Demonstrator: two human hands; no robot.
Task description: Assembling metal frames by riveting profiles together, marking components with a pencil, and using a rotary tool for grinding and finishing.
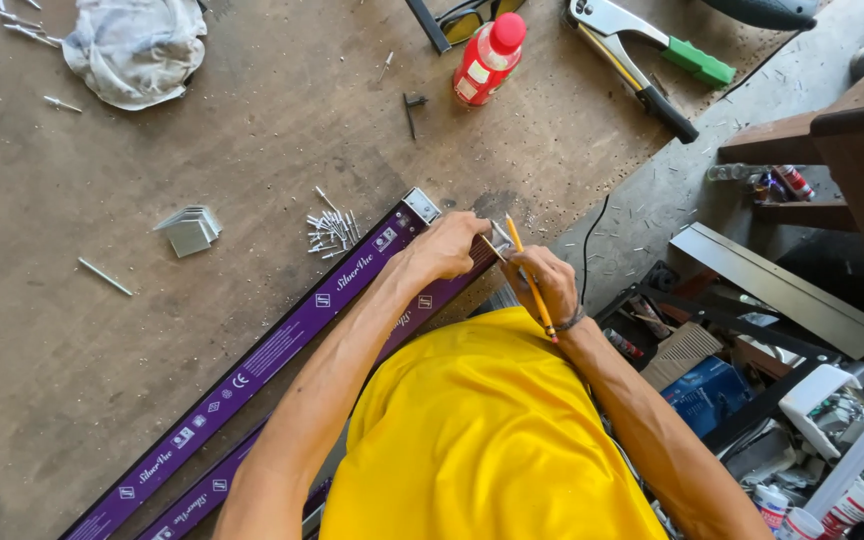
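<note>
Workshop, brown board worktop [252,150], scuffed and strewn with metal swarf, its right edge running diagonally above a grey concrete floor crowded with tool crates. Item one: two long aluminium profiles [262,360] wrapped in purple film, lying side by side, long axis running from the worktop's near left corner up to its right edge, bare metal end pointing up and right. I see my left hand [447,248] pressed flat-fingered over that end of the profiles, holding it down. My right hand [544,283] sits just beside it at the worktop's right edge, fingers closed round a yellow pencil [530,276]; the pencil's long axis tilts from lower right to upper left, tip toward the profile end and the butt toward my wrist. Whether the tip touches the metal I cannot tell. Item two: a loose heap of rivets [332,232] just left of the profile end. Item three: a small stack of angle brackets [190,230] further left, well apart. Item four: a crumpled white rag [134,45] near the far left corner, with more rivets beside it. Item five: a red bottle with a red cap [488,58] at the far edge. Item six: a hand riveter with green and black handles [642,60] at the far right corner.
</note>
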